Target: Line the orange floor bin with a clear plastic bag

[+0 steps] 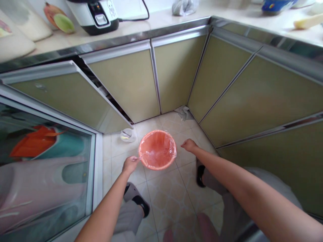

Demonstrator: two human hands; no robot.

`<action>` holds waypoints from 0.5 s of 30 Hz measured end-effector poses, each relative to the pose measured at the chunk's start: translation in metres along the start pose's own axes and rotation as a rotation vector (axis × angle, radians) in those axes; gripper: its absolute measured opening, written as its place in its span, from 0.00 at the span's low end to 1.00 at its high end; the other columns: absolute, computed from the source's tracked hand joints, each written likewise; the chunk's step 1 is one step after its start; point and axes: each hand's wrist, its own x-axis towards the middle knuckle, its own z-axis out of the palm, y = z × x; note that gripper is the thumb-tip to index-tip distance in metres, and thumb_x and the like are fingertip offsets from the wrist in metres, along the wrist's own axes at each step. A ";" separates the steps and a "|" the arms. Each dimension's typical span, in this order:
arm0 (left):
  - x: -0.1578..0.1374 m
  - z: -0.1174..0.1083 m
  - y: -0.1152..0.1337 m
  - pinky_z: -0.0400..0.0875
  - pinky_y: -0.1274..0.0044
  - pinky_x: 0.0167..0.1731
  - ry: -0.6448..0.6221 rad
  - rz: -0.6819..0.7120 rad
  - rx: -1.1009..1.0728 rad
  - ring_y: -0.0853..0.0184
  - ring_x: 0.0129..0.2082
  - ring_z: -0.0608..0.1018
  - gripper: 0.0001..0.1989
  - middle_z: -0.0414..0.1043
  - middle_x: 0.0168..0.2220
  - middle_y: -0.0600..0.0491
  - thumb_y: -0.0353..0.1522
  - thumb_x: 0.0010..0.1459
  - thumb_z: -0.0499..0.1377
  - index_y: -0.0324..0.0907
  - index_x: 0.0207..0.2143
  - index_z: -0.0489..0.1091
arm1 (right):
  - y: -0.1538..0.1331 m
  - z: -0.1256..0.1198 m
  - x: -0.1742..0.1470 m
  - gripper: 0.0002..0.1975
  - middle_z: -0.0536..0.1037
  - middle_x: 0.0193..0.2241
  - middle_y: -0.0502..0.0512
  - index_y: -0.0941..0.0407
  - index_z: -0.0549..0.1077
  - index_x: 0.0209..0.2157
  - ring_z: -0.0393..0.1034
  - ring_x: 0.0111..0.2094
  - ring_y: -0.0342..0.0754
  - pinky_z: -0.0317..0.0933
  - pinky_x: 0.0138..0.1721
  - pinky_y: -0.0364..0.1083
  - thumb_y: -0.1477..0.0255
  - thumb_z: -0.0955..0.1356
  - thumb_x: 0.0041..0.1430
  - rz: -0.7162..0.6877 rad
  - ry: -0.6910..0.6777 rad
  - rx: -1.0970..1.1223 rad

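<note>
An orange-pink plastic bin (156, 143) stands upright on the tiled floor, lined with a clear plastic bag (172, 148) that is folded over its rim. At the bin's left rim, my left hand (130, 164) is closed in a pinch on the edge of the bag. My right hand (189, 145) hangs just off the bin's right side with its fingers pressed together. Whether thin clear film is between those fingers cannot be made out.
A clear plastic tub (128, 135) and a grey cloth (184, 113) lie on the floor by the cabinets. One cabinet door (68, 94) stands ajar at left, beside a glass door (45, 168). A rice cooker (94, 16) sits on the counter (156, 22). My slippers (137, 198) flank the bin.
</note>
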 end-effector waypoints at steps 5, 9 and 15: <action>-0.006 -0.005 -0.001 0.62 0.75 0.27 0.015 -0.031 0.026 0.63 0.25 0.75 0.20 0.73 0.22 0.54 0.51 0.50 0.63 0.44 0.23 0.72 | -0.027 -0.005 -0.014 0.13 0.74 0.19 0.51 0.56 0.76 0.21 0.68 0.25 0.45 0.55 0.25 0.42 0.66 0.79 0.50 -0.027 -0.010 0.022; -0.008 -0.007 -0.007 0.63 0.76 0.28 0.021 -0.036 0.015 0.63 0.26 0.76 0.19 0.75 0.24 0.53 0.50 0.50 0.63 0.44 0.24 0.72 | -0.033 -0.010 -0.028 0.15 0.68 0.16 0.48 0.56 0.76 0.24 0.60 0.20 0.42 0.52 0.22 0.42 0.62 0.80 0.47 0.067 -0.186 0.068; -0.011 -0.006 -0.010 0.65 0.75 0.30 -0.003 -0.043 0.026 0.62 0.27 0.77 0.17 0.76 0.24 0.53 0.47 0.53 0.62 0.44 0.23 0.73 | -0.032 -0.008 -0.042 0.14 0.73 0.22 0.49 0.56 0.74 0.28 0.55 0.19 0.37 0.49 0.21 0.39 0.63 0.79 0.49 0.237 -0.511 0.175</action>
